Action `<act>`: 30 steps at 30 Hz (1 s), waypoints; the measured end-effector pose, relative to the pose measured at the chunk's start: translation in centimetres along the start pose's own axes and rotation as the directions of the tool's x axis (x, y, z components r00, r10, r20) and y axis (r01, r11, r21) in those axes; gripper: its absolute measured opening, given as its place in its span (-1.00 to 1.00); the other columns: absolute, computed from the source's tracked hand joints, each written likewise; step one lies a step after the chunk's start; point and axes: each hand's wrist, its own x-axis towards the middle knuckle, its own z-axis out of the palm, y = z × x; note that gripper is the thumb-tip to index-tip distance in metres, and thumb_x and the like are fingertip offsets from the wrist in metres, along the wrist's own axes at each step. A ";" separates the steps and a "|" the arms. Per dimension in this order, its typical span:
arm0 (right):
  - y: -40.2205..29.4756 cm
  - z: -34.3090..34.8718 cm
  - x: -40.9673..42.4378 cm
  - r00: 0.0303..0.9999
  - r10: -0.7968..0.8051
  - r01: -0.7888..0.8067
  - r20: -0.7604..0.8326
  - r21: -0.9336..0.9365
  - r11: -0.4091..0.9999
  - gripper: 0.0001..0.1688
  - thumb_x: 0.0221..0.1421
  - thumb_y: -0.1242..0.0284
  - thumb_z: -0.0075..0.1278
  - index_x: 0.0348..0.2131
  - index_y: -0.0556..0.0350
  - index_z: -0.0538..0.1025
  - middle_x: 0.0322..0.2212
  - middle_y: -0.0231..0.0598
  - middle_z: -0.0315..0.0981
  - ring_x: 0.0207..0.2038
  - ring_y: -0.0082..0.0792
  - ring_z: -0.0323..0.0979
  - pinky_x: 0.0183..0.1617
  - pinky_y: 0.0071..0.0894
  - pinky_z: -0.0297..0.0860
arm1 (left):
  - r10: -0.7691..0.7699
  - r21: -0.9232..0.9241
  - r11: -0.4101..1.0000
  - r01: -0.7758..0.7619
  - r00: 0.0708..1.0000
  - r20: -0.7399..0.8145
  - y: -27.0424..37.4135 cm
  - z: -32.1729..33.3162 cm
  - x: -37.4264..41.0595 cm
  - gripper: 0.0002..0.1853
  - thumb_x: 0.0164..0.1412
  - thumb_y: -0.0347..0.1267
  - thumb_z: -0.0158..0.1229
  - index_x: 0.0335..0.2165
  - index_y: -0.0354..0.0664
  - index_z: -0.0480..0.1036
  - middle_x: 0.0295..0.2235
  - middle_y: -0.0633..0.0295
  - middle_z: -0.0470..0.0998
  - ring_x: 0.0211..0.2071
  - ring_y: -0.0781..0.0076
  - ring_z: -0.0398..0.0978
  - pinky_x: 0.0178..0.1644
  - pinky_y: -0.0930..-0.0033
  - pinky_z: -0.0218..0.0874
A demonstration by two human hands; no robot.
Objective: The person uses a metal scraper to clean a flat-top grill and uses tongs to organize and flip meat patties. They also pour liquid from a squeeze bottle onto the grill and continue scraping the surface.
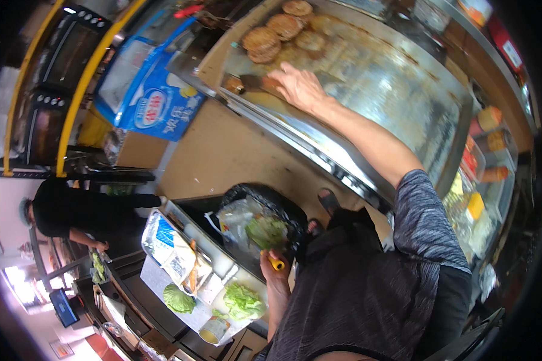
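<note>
My left hand (274, 270) is closed around a yellow handle (276, 263), low beside the black-lined trash bin; the tool's working end cannot be made out. My right hand (300, 90) reaches over the near left part of a flat metal griddle (388, 85). Its fingers lie at a brown-handled flat tool (253, 83), partly under the hand; blur hides whether they grip it. Browned round patties (261, 41) lie beyond, some stacked, at the griddle's far left corner. A small dark cup-like thing (233, 84) is near the tool's end.
The bin (293, 212) holds plastic and lettuce. Beside it, a white counter (162, 277) bears lettuce (244, 301), an open can (214, 329) and a tray (151, 228). Sauce bottles and containers (497, 173) line the right. A blue box (162, 104) is upper left. A person (90, 210) stands left.
</note>
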 end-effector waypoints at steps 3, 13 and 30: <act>0.8 -2.6 -3.8 0.995 0.085 -0.084 -0.044 0.015 0.996 -0.59 0.02 0.38 0.10 -0.08 -0.04 0.48 -0.26 -0.08 0.45 -0.32 -0.11 0.48 -0.19 -0.13 0.41 | -0.023 0.064 0.998 0.021 0.999 0.043 0.9 -1.1 1.3 -0.77 0.19 -0.33 -0.02 -0.56 -0.19 0.33 -0.67 0.26 0.41 -0.65 0.47 0.40 -0.53 0.51 0.37; -0.6 -19.6 -27.3 0.873 0.486 -0.486 0.035 -0.023 0.874 -0.61 -0.06 0.40 0.15 -0.18 0.13 0.53 -0.28 -0.05 0.53 -0.21 -0.11 0.49 -0.06 -0.18 0.34 | -0.190 0.259 0.949 0.178 0.981 0.024 1.9 -1.3 3.6 -0.82 0.18 -0.34 0.04 -0.46 -0.22 0.32 -0.61 0.30 0.39 -0.59 0.50 0.39 -0.50 0.57 0.34; -0.9 -14.8 -35.8 0.633 0.774 -0.768 0.012 0.137 0.625 -0.59 -0.08 0.33 0.16 -0.16 0.01 0.55 -0.36 0.00 0.55 -0.27 -0.10 0.51 -0.14 -0.21 0.36 | -0.262 0.306 0.922 0.235 0.964 0.049 1.7 -0.4 2.3 -0.82 0.16 -0.34 0.05 -0.49 -0.22 0.34 -0.62 0.34 0.40 -0.60 0.58 0.40 -0.49 0.58 0.34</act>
